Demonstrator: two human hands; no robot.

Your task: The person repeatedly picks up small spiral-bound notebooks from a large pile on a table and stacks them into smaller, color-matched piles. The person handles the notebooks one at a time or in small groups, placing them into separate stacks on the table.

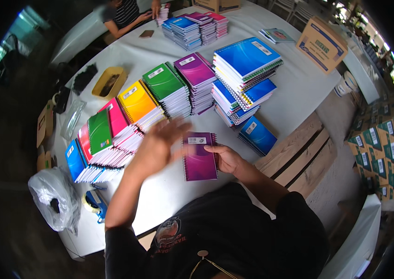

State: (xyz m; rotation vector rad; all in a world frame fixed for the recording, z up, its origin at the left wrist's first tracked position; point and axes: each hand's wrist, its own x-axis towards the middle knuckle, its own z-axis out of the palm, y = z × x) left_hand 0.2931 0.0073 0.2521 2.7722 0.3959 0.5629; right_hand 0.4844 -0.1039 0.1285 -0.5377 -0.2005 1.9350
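Note:
My right hand (228, 159) grips a purple spiral notebook (200, 162) by its right edge, thumb on the cover. Two wire bindings show, one along each long side, so more than one notebook may be in the hold. Over the notebook's upper left side hovers my left hand (162, 144), blurred by motion, its fingers stretched out and apart with nothing seen in them. Just beyond the hands, notebook stacks run in an arc: blue (75, 159), green (99, 132), pink (114, 116), yellow (137, 102), a second green (164, 83) and purple (194, 69).
A tall crisscrossed blue notebook pile (248, 56) stands at right, with a lone blue notebook (258, 135) near the table edge. Left are a yellow tray (109, 82), a plastic bag (55, 197) and a tape dispenser (95, 203). Another person (124, 17) sits across the table.

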